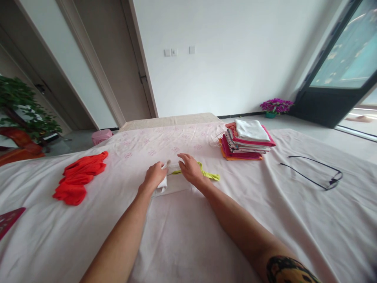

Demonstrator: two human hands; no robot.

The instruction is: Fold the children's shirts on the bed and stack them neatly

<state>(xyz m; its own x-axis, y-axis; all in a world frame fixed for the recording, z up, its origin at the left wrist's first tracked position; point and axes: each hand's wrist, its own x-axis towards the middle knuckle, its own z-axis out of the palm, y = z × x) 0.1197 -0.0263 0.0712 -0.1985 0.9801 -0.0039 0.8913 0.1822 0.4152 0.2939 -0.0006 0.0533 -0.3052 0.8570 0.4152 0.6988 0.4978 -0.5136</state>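
At the middle of the bed my left hand (155, 176) is closed, with its fingers gripping a white cloth garment (161, 186). A bunched fold of it shows below the fingers. My right hand (190, 169) lies just to the right, its fingers stretched out over the same garment and part of it hidden beneath the palm. A lime-green strap (212, 175) sticks out to the right of that hand, and a thin bit of the same green shows between the hands.
Left lies a crumpled red garment (81, 177). A stack of folded clothes (244, 143) topped by a white cloth stands on the right, with black-framed glasses (332, 181) beyond it. A dark pink flat object (10, 220) sits at the left edge. The pale sheet (182, 236) is wrinkled.
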